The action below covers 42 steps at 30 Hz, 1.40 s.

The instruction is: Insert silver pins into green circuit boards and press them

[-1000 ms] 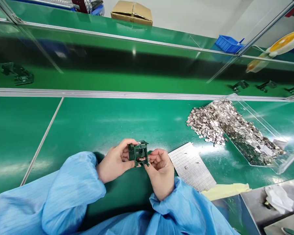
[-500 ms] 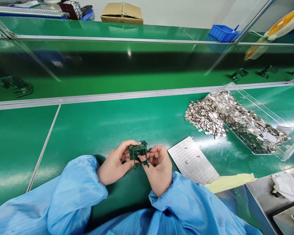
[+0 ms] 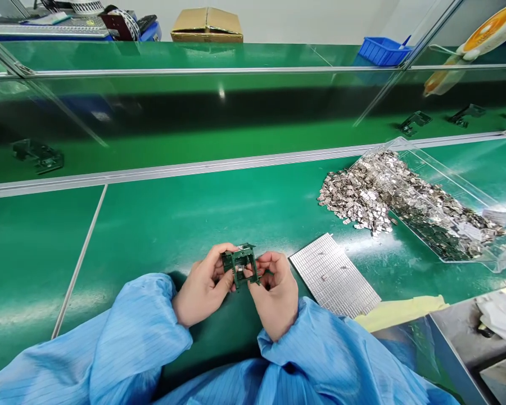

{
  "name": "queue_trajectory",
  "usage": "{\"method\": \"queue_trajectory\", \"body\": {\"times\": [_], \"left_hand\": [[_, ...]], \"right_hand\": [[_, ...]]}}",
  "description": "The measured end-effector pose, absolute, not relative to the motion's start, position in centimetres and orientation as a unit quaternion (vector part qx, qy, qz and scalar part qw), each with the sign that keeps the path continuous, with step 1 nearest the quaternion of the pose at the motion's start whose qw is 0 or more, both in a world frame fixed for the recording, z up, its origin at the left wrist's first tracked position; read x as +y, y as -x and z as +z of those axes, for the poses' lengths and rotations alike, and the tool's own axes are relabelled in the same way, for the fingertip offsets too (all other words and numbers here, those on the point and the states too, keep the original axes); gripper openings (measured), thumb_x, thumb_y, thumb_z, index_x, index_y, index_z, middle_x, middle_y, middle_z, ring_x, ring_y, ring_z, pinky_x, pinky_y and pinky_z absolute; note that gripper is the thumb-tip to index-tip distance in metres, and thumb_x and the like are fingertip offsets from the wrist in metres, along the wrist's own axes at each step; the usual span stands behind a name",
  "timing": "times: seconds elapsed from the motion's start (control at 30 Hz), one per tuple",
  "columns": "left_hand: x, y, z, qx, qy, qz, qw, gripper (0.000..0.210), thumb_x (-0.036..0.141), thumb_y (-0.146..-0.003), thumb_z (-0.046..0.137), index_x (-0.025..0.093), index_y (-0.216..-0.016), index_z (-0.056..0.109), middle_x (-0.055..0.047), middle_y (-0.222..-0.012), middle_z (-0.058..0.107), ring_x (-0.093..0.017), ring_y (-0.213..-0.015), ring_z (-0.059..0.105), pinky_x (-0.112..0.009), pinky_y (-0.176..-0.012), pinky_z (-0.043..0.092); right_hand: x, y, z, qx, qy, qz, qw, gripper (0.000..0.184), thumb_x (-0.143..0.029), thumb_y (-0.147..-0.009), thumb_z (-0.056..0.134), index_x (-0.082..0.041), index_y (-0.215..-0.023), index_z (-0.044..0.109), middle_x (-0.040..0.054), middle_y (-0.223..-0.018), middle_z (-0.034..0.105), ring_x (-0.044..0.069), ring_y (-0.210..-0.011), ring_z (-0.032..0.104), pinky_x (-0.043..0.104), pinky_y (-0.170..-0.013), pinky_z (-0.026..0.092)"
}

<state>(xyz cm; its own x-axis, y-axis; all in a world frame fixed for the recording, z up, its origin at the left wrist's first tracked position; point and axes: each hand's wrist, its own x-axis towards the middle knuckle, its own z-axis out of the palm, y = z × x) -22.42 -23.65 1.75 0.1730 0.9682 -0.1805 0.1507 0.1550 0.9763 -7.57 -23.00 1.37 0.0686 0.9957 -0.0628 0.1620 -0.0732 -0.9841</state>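
Compared with half a second earlier, both hands sit marginally nearer and the view has shifted; the grip is unchanged. The left hand [image 3: 202, 289] pinches the left edge of the dark green plastic frame [image 3: 240, 265], held above the near green table [image 3: 172, 219]; the right hand [image 3: 276, 295] pinches its right side, fingers curled. Right of the hands lies a gridded metal sheet [image 3: 333, 277]. Far right, a clear tray [image 3: 484, 208] holds small metal clips [image 3: 379, 191], many spilling leftward onto the table.
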Motion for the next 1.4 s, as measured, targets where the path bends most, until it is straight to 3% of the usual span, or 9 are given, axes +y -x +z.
{"method": "queue_trajectory", "body": {"times": [0.2,0.33,0.43,0.57,0.7,0.83,1.07,1.3,1.4], "left_hand": [[-23.4,22.4,2.1,0.589,-0.565,0.303,0.491,0.035,0.027,-0.090,0.046,0.021,-0.123,0.038,0.001,-0.072,0.062,-0.012,-0.054,0.059,-0.022,-0.052,0.048],[-22.8,22.5,3.3,0.619,-0.601,0.228,0.452,0.041,0.024,-0.087,0.045,0.019,-0.127,0.038,0.004,-0.062,0.058,-0.011,-0.042,0.051,-0.021,-0.042,0.038],[-22.5,22.4,4.2,0.630,-0.614,0.192,0.435,0.047,0.022,-0.087,0.042,0.018,-0.133,0.036,0.007,-0.052,0.049,-0.012,-0.039,0.047,-0.021,-0.041,0.033],[-22.4,22.5,4.5,0.639,-0.626,0.171,0.412,0.055,0.017,-0.084,0.043,0.018,-0.138,0.036,0.009,-0.047,0.041,-0.012,-0.039,0.043,-0.021,-0.043,0.028],[-22.2,22.8,4.1,0.643,-0.643,0.147,0.390,0.059,0.018,-0.082,0.046,0.017,-0.140,0.036,0.008,-0.050,0.046,-0.013,-0.044,0.045,-0.022,-0.047,0.030],[-22.1,23.0,3.9,0.641,-0.648,0.138,0.388,0.060,0.016,-0.080,0.048,0.017,-0.140,0.039,0.005,-0.055,0.054,-0.015,-0.049,0.051,-0.023,-0.050,0.033],[-22.0,23.2,3.7,0.633,-0.643,0.153,0.403,0.056,0.018,-0.081,0.049,0.017,-0.136,0.043,0.002,-0.062,0.060,-0.016,-0.052,0.055,-0.024,-0.052,0.038],[-21.9,23.4,3.6,0.618,-0.637,0.168,0.429,0.051,0.019,-0.082,0.048,0.019,-0.133,0.047,0.006,-0.050,0.045,-0.014,-0.044,0.046,-0.023,-0.045,0.030],[-22.0,23.6,3.5,0.614,-0.640,0.176,0.426,0.054,0.014,-0.080,0.047,0.021,-0.133,0.048,0.006,-0.050,0.046,-0.014,-0.045,0.048,-0.022,-0.046,0.030]], "right_hand": [[-23.1,6.4,1.3,-0.602,0.564,0.400,0.399,0.024,-0.012,-0.074,0.053,-0.017,-0.097,0.058,0.0038,-0.085,0.063,0.013,-0.063,0.057,0.022,-0.047,0.042],[-23.1,6.1,1.2,-0.646,0.534,0.371,0.400,0.013,-0.013,-0.080,0.051,-0.017,-0.088,0.061,0.0076,-0.095,0.064,0.016,-0.070,0.061,0.024,-0.050,0.048],[-23.3,5.9,1.0,-0.685,0.501,0.346,0.401,0.016,-0.012,-0.085,0.049,-0.016,-0.088,0.064,0.0099,-0.100,0.063,0.018,-0.083,0.064,0.027,-0.065,0.055],[-24.0,5.7,0.6,-0.775,0.445,0.257,0.368,0.027,-0.010,-0.090,0.044,-0.014,-0.109,0.063,0.0139,-0.108,0.060,0.021,-0.098,0.060,0.035,-0.085,0.055],[-24.4,5.9,0.0,-0.846,0.425,0.144,0.288,0.025,-0.011,-0.091,0.044,-0.010,-0.105,0.065,0.0167,-0.106,0.062,0.024,-0.088,0.058,0.040,-0.078,0.056],[-24.5,6.1,-0.4,-0.866,0.408,0.073,0.279,0.026,-0.007,-0.089,0.045,-0.005,-0.104,0.066,0.0183,-0.101,0.063,0.024,-0.082,0.057,0.040,-0.074,0.054],[-24.6,6.0,-0.3,-0.889,0.397,0.030,0.225,0.028,-0.004,-0.088,0.043,-0.004,-0.100,0.068,0.0173,-0.096,0.065,0.025,-0.080,0.055,0.040,-0.071,0.054],[-24.1,5.7,-0.7,-0.915,0.342,0.051,0.208,0.026,-0.004,-0.089,0.042,-0.008,-0.094,0.068,0.0158,-0.092,0.065,0.026,-0.086,0.057,0.040,-0.069,0.055],[-23.9,5.6,-0.4,-0.908,0.346,0.067,0.225,0.024,-0.003,-0.089,0.045,-0.012,-0.094,0.067,0.0130,-0.089,0.065,0.025,-0.086,0.058,0.038,-0.070,0.055]]}}
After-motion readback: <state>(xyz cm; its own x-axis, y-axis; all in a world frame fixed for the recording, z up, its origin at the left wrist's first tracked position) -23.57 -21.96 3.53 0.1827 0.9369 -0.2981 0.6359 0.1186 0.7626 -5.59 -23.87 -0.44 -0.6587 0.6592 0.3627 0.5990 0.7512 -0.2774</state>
